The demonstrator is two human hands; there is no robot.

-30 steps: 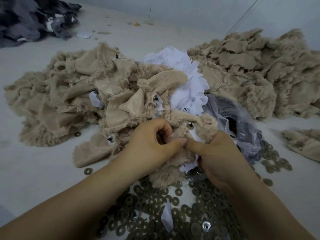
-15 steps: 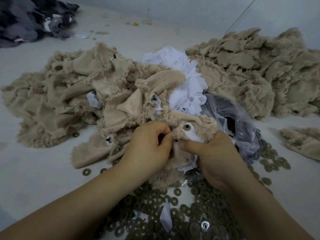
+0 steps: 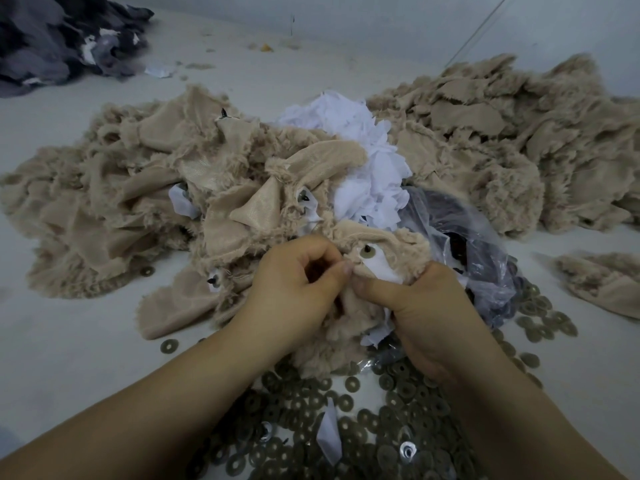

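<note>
While between left hand and right hand, fur piece

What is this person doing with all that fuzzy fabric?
A person is working on a beige fur piece, pinching it with the left hand and gripping it with the right hand. A washer sits on a white patch on the piece's back. Loose rings lie heaped in front. A fur pile and a plastic bag lie behind.

Dark grey fabric pile far-left bkgd; white scraps ctr; clear plastic bag just below-right of scraps.
</note>
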